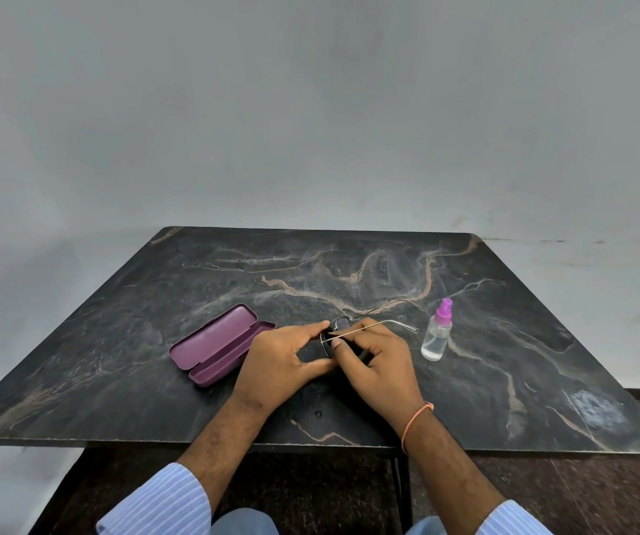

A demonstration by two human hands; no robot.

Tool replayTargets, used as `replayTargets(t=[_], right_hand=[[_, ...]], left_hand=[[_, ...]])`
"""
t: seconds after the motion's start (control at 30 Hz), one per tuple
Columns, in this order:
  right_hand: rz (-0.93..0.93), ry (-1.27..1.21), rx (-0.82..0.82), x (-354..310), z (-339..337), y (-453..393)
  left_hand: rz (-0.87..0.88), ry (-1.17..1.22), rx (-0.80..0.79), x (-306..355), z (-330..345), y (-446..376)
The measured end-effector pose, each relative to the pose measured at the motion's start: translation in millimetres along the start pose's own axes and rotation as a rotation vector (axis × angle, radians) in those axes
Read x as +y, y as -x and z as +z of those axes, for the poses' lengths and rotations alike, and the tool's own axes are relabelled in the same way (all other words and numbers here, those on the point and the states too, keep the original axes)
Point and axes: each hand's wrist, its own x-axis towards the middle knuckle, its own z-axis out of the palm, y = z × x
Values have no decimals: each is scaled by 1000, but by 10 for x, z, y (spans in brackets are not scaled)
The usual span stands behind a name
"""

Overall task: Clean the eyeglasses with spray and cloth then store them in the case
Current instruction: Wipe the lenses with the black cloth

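Case (216, 345): It is purple and lies open on the table (117, 322). It sits to the left of your hands, and your left hand is just beside its near end. Both halves show their insides.

Left hand (280, 361): You pinch the glasses with this hand. Your pointing finger reaches up to the top of the frame and your thumb comes in from below. The pinch is tight on the frame.

Glasses (343, 326): They sit between your two hands, held just above the table. The frame is thin metal. One lens peeks out above your fingers. The two arms are open and stick out to the right, past your right hand, toward the bottle.

Cloth (332, 347): A dark bit shows under your right thumb, on the lens. It is too small and dark to see well.

Right hand (378, 364): Your thumb presses down on the lens and your other fingers curl under it. One thin arm of the glasses crosses over your fingers. An orange thread (417, 420) goes around this wrist.

Bottle (437, 334): It stands up straight to the right of your right hand, near the tips of the glasses' arms. It is clear with a pink top.

Sleeves (164, 503): Light blue with stripes, down near you.
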Motion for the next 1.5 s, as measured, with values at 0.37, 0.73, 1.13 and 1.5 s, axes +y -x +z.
replayTargets(t=[0.37, 0.73, 1.13, 1.5], right_hand=[[10, -46, -14, -27, -22, 4], [-17, -26, -10, -6, -9, 10], [-43, -19, -2, -2, -10, 24], [11, -40, -11, -42, -28, 29]], left_hand=[[-10, 12, -1, -9, 10, -5], [-1, 25, -8, 13, -5, -4], [-25, 54, 0, 3, -5, -15], [-38, 79, -4, 21, -14, -10]])
